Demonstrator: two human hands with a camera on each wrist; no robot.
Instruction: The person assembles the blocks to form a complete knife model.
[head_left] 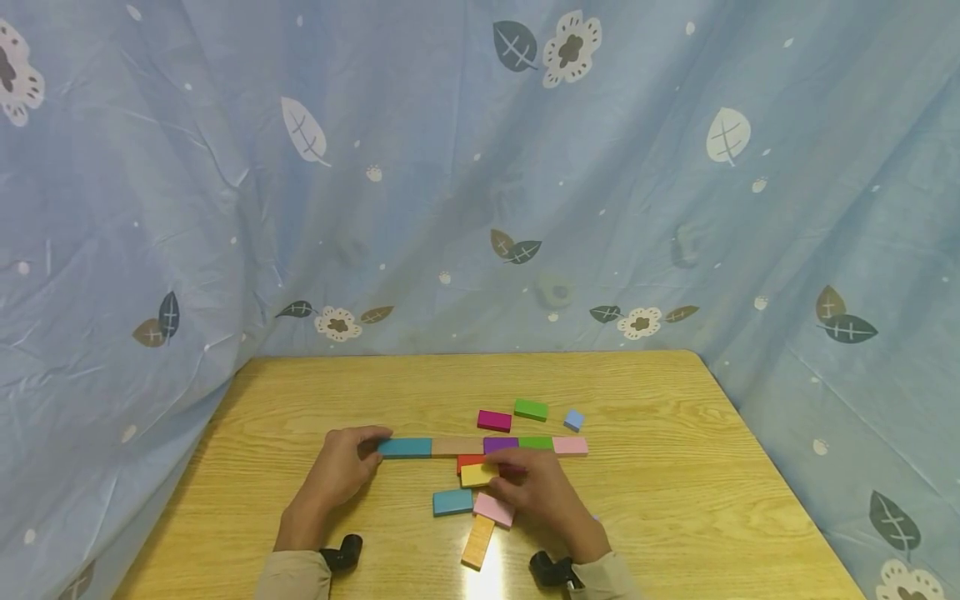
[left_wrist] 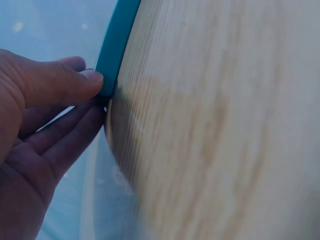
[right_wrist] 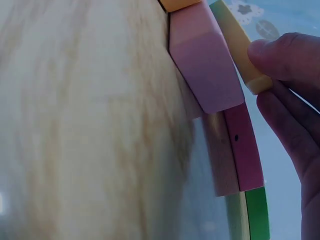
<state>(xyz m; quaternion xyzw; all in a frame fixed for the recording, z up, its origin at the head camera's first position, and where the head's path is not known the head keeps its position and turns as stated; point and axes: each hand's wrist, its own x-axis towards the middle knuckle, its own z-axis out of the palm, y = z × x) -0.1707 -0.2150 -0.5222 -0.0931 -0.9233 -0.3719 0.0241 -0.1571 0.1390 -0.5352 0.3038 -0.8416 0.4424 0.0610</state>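
Observation:
A row of colored blocks runs across the table: blue block (head_left: 405, 448), tan block (head_left: 457, 447), purple block (head_left: 500, 445), green block (head_left: 536, 444) and pink block (head_left: 571, 446). At the row's left end, my left hand (head_left: 335, 468) pinches the blue block between thumb and fingers; its end shows teal in the left wrist view. My right hand (head_left: 542, 490) pinches a yellow block (right_wrist: 237, 45) by one end. Just below the row, a red block (head_left: 469, 460) is partly covered by the yellow one, and a magenta block (right_wrist: 243, 147) is mostly hidden behind my right hand.
Nearer me lie another blue block (head_left: 453, 502), a pink block (head_left: 492, 509) and an orange block (head_left: 478, 542). Beyond the row are a magenta block (head_left: 494, 421), a green block (head_left: 531, 409) and a small light-blue block (head_left: 573, 420). A patterned curtain (head_left: 420, 167) hangs behind the table (head_left: 675, 483).

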